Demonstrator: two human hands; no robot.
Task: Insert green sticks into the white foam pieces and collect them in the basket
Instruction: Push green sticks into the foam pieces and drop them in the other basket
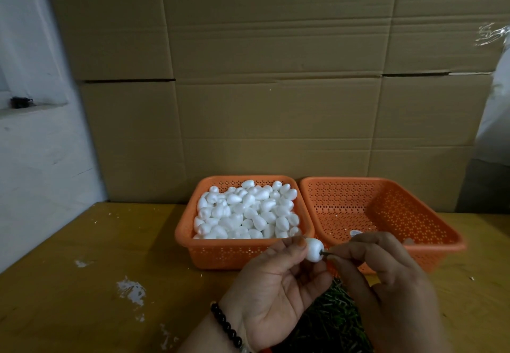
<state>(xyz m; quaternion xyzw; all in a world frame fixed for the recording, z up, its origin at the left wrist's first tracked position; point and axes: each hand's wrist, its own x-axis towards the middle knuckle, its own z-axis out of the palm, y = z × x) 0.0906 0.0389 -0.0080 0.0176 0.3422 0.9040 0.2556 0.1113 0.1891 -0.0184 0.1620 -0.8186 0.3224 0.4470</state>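
Count of items on the bench, head view.
Orange baskets: 2, side by side — left basket [190,231] heaped with white foam pieces [245,211], too many to count; right basket [430,231] holds 2 visible pieces at its near wall, partly hidden. Hands: 2 — left hand [273,286], right hand [386,278]. Held foam piece [314,249]: 1. Stick [325,254] entering it: 1. Pile of green sticks [331,319]: 1, uncountable. Bead bracelet [226,325]: 1.

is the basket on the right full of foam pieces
No, the right basket holds only a piece or two near its front, while the left basket is piled with them.
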